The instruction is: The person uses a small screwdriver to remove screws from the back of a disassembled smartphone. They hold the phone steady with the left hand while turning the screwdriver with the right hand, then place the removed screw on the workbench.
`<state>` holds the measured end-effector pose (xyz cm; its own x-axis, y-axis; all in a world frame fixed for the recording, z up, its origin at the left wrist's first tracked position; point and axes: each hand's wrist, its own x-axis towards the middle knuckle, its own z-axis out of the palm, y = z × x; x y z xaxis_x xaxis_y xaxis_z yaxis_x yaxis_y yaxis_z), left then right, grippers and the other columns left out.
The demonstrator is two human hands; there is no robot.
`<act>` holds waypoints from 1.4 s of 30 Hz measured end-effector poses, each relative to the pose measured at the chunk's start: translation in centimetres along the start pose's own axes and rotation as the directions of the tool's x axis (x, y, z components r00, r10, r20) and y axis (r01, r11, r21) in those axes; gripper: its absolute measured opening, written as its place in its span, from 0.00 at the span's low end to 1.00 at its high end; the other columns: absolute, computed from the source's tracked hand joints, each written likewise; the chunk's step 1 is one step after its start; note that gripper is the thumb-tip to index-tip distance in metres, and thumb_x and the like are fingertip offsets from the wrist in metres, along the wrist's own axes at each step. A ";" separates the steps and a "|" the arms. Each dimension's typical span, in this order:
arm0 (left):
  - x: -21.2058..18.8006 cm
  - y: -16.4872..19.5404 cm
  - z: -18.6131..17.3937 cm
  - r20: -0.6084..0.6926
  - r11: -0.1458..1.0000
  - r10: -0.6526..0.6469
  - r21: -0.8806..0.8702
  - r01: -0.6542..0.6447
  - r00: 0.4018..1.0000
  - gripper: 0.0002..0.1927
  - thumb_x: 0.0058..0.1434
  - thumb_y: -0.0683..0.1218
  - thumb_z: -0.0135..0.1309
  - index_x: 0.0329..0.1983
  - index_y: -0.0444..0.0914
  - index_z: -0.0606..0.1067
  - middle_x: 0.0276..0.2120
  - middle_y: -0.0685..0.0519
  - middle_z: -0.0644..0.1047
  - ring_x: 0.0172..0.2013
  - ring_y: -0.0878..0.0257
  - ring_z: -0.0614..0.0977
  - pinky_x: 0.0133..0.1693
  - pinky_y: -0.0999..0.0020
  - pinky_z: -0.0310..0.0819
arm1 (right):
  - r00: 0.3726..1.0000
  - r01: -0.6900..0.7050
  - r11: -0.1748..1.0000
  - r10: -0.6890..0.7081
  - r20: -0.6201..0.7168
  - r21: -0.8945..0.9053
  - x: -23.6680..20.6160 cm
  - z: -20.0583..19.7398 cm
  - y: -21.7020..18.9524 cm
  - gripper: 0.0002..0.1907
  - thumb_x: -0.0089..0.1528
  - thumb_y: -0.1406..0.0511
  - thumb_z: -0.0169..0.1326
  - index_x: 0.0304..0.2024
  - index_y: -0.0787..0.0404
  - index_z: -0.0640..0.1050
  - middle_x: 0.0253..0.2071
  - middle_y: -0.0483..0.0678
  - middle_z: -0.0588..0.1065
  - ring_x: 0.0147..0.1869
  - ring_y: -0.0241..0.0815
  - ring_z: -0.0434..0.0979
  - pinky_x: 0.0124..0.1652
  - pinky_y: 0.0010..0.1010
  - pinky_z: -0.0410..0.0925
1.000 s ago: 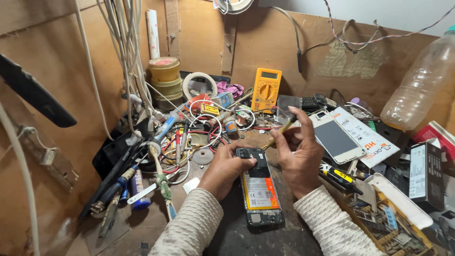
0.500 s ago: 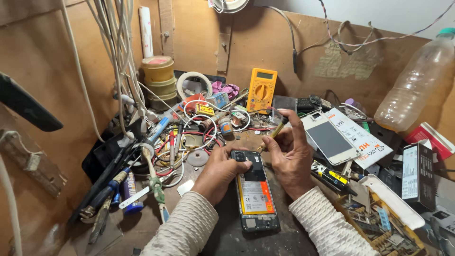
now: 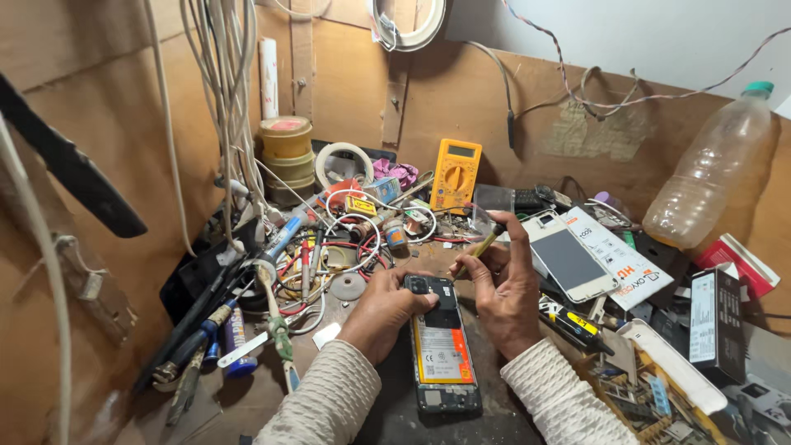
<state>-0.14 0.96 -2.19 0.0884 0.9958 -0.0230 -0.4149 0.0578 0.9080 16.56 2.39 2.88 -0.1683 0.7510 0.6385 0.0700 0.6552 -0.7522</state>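
An opened phone (image 3: 443,350) lies face down on the dark bench mat, its orange-labelled battery showing. My left hand (image 3: 381,309) grips the phone's upper left edge, by the camera end. My right hand (image 3: 504,284) holds a thin yellow-handled screwdriver (image 3: 476,250) between thumb and fingers, with its tip angled down toward the top of the phone. Both wrists wear cream knitted sleeves.
A yellow multimeter (image 3: 456,173), tape rolls (image 3: 344,162), coiled wires and several hand tools (image 3: 247,313) crowd the left and back. A white phone (image 3: 564,262) on a flat box lies to the right, by a plastic bottle (image 3: 709,177) and a parts tray (image 3: 659,387).
The view has shifted slightly. My hands stay on the phone, and the right hand has settled the screwdriver a little lower toward the phone's top.
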 end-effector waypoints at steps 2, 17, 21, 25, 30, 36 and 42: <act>0.0 0.0 -0.2 0.021 1.000 0.017 -0.012 -0.017 1.000 0.20 0.52 0.34 0.58 0.50 0.26 0.76 0.36 0.48 0.82 0.37 0.62 0.83 0.44 0.69 0.76 | 0.998 0.065 0.995 -0.066 -0.016 -0.080 0.1 -0.1 0.0 0.36 0.63 0.74 0.57 0.71 0.55 0.58 0.36 0.44 0.79 0.40 0.32 0.81 0.44 0.26 0.76; -0.5 0.1 -0.1 -0.022 0.998 -0.033 -0.050 0.032 0.999 0.21 0.52 0.32 0.58 0.50 0.27 0.73 0.36 0.48 0.81 0.37 0.61 0.83 0.44 0.68 0.77 | 0.999 0.045 0.997 -0.045 -0.002 -0.055 -0.2 0.0 0.9 0.38 0.63 0.77 0.57 0.71 0.52 0.58 0.34 0.47 0.77 0.38 0.33 0.79 0.41 0.26 0.75; -0.4 0.1 -0.3 -0.021 0.998 -0.054 -0.031 0.053 0.998 0.20 0.52 0.33 0.58 0.50 0.27 0.74 0.36 0.48 0.81 0.36 0.61 0.84 0.43 0.67 0.78 | 1.000 -0.014 1.000 0.014 0.021 -0.013 -0.2 -0.2 0.9 0.38 0.64 0.77 0.54 0.71 0.51 0.55 0.37 0.49 0.80 0.41 0.37 0.83 0.43 0.30 0.78; -0.3 0.3 -0.5 0.046 0.999 0.015 -0.030 -0.014 0.999 0.19 0.52 0.33 0.57 0.49 0.27 0.75 0.36 0.48 0.82 0.36 0.60 0.83 0.43 0.68 0.78 | 0.999 -0.017 1.000 0.017 0.035 0.013 -0.2 -0.3 1.0 0.38 0.64 0.77 0.53 0.72 0.51 0.55 0.36 0.49 0.80 0.42 0.38 0.83 0.45 0.31 0.79; -0.4 0.4 -0.6 0.072 0.998 0.027 -0.057 -0.022 0.997 0.18 0.52 0.34 0.57 0.48 0.28 0.76 0.36 0.48 0.82 0.36 0.61 0.83 0.43 0.68 0.78 | 0.996 0.067 0.977 -0.077 -0.041 -0.200 0.2 -0.8 1.2 0.40 0.61 0.75 0.62 0.71 0.53 0.61 0.37 0.48 0.78 0.43 0.36 0.81 0.46 0.30 0.77; -0.3 0.3 -0.7 0.081 0.999 0.011 -0.033 -0.008 0.997 0.17 0.53 0.35 0.57 0.47 0.28 0.76 0.36 0.49 0.82 0.36 0.62 0.83 0.44 0.69 0.77 | 0.992 0.083 0.991 -0.092 -0.090 -0.101 0.2 -0.4 1.1 0.32 0.65 0.74 0.59 0.71 0.58 0.67 0.36 0.45 0.76 0.41 0.31 0.77 0.46 0.25 0.73; -0.2 0.3 -0.5 0.032 1.000 0.001 0.018 -0.002 0.999 0.16 0.52 0.35 0.58 0.45 0.29 0.76 0.35 0.49 0.81 0.37 0.62 0.83 0.45 0.69 0.76 | 0.996 0.047 0.994 -0.054 -0.072 -0.096 0.4 -0.2 0.6 0.36 0.61 0.73 0.63 0.69 0.60 0.64 0.39 0.46 0.76 0.42 0.30 0.76 0.44 0.25 0.73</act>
<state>-0.72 0.85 -2.12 0.1168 0.9931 -0.0087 -0.3988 0.0549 0.9154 16.69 3.10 2.76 -0.1008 0.7184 0.6883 0.1561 0.6947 -0.7022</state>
